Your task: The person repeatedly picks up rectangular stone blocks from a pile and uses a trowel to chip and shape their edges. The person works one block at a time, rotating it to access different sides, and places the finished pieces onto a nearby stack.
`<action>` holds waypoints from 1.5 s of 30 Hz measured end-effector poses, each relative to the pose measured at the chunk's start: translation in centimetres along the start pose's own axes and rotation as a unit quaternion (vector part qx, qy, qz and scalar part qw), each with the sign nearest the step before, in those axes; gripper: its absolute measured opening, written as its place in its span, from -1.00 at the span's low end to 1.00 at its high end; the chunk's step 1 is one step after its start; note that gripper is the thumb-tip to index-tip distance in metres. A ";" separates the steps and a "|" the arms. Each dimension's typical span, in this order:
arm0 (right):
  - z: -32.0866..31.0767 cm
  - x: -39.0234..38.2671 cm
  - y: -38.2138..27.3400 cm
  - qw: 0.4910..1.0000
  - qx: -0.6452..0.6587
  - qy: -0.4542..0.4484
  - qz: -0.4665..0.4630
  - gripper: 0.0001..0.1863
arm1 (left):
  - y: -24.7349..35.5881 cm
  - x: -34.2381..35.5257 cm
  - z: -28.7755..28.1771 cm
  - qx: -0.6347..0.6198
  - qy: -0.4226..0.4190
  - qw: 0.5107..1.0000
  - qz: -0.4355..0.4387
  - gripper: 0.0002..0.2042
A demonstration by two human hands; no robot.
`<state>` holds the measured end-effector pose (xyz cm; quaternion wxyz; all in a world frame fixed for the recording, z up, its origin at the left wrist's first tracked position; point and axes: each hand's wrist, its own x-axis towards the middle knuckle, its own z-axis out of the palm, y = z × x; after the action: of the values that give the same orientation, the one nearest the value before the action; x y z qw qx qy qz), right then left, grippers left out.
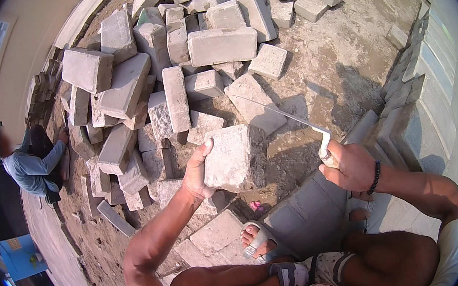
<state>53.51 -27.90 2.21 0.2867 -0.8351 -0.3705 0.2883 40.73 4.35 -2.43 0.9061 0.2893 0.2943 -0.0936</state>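
My left hand (198, 177) grips a squarish grey concrete paver (231, 158) with rough, worn edges, raised in front of me. My right hand (347, 163) is closed around the pale, cranked handle of a metal tool (326, 144), whose long thin blade points away toward the upper left, above a paver lying on the dirt (253, 103). The tool's tip is hard to make out against that paver. My sandalled left foot (257, 241) rests just below the held paver, near a small pink scrap (256, 206).
A jumbled heap of loose pavers (121, 93) spreads ahead and left over sandy ground (336, 46). Laid pavers (294, 217) and a stepped paver edge (405, 100) run along the right. A co-worker (34, 168) crouches at the far left beside stacked pavers, near a beige wall (11, 66).
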 end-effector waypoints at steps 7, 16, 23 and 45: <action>3.2 -0.2 0.2 0.968 0.035 0.011 -0.249 -0.66 | 0.6 0.7 -0.2 0.006 0.035 0.998 0.042 -0.47; 3.1 3.9 3.4 0.989 -0.059 0.024 -0.133 -0.65 | -0.2 1.6 0.4 -0.074 0.003 0.996 -0.044 -0.47; 1.0 3.2 -0.6 0.995 0.048 0.011 -0.090 -0.70 | -1.0 2.0 -4.4 -0.119 0.024 0.992 -0.031 -0.45; 4.3 1.4 1.1 0.988 -0.019 -0.021 -0.152 -0.62 | -1.1 2.3 -2.1 -0.062 -0.070 0.993 -0.072 -0.49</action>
<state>51.80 -26.24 -1.83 0.3032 -0.7682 -0.5047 0.2514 41.19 4.67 -5.65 0.9316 0.2030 0.2557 -0.1597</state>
